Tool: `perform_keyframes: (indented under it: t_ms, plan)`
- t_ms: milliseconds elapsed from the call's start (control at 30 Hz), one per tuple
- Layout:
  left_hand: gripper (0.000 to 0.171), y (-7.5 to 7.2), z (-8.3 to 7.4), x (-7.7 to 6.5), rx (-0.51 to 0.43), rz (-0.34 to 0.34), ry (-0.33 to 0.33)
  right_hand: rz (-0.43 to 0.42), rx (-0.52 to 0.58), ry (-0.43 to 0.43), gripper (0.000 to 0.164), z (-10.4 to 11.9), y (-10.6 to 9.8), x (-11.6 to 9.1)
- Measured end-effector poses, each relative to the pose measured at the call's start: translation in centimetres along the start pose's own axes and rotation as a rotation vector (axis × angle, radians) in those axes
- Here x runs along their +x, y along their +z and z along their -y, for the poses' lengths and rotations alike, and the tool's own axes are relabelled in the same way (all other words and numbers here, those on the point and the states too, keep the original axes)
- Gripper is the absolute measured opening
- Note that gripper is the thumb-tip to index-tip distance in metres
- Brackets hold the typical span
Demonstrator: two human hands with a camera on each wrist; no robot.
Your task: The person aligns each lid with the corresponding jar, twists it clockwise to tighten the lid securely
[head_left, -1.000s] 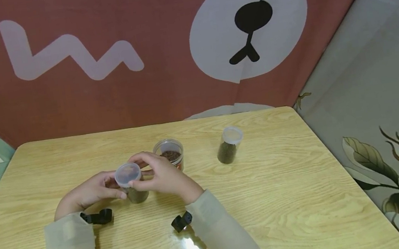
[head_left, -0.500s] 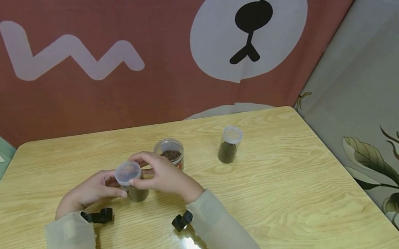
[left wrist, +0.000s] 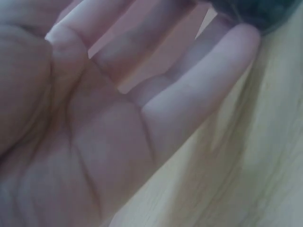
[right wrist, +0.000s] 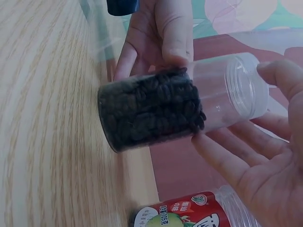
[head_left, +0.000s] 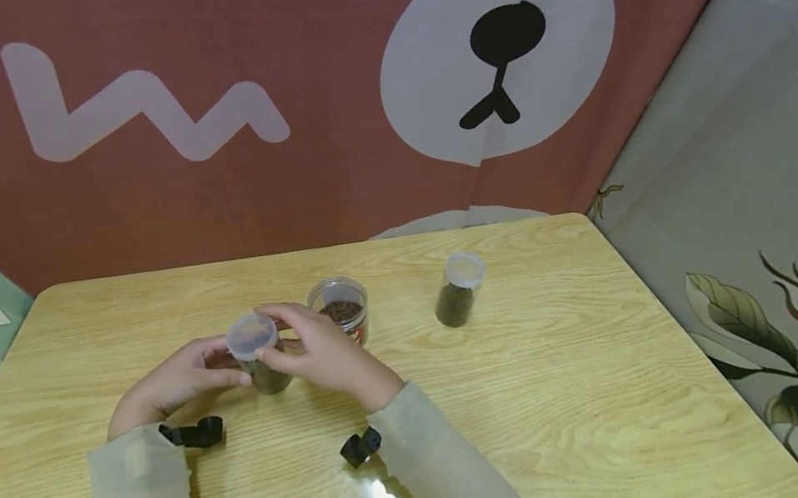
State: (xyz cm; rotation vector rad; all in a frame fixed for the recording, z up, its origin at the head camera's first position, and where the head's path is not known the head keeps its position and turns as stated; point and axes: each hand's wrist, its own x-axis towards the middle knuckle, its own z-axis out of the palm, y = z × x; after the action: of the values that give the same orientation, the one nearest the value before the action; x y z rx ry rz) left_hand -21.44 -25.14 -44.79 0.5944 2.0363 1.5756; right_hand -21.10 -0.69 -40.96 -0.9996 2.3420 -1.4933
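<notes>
Between both hands is a clear plastic jar (head_left: 268, 377) with a translucent lid (head_left: 251, 334), part filled with dark, bean-like pieces. My left hand (head_left: 174, 384) grips its side, thumb on the near face and fingers behind. In the right wrist view, the left thumb presses the jar (right wrist: 149, 111) around mid-height. From the other side my right hand (head_left: 325, 350) holds it, with the thumb at the lid (right wrist: 250, 85) and the fingers spread along the wall. The left wrist view mostly shows the left palm (left wrist: 104, 142), with a dark corner of the jar at the top.
Just beyond the right hand stands an open-looking clear jar (head_left: 342, 307) of brown bits, its red printed label (right wrist: 189, 213) visible in the right wrist view. A lidded jar of dark green contents (head_left: 455, 305) stands further right on the wooden table (head_left: 577, 394).
The jar and both hands have shifted slightly away from me and a touch left. Both hands keep their hold. The other two jars have stayed in place.
</notes>
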Motion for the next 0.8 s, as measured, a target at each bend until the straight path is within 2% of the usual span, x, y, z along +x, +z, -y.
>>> perform_keyframes:
  t_ms: [200,433,633,800]
  plan:
    - [0.05,0.1,0.0,0.0,0.05,-0.084,-0.046,-0.056,-0.023,0.01,0.056,-0.1,0.3,0.1]
    - [0.06,0.1,0.1,0.2,0.08,-0.135,-0.04,-0.126,-0.051,0.033,0.053,0.1,0.7,0.0]
    - [0.067,0.0,0.2,0.2,0.083,-0.18,-0.047,-0.23,-0.038,0.006,0.045,0.3,1.4,0.0]
    - [0.064,0.0,0.1,0.2,0.159,-0.24,-0.048,-0.269,-0.05,-0.003,0.044,0.3,1.9,0.1]
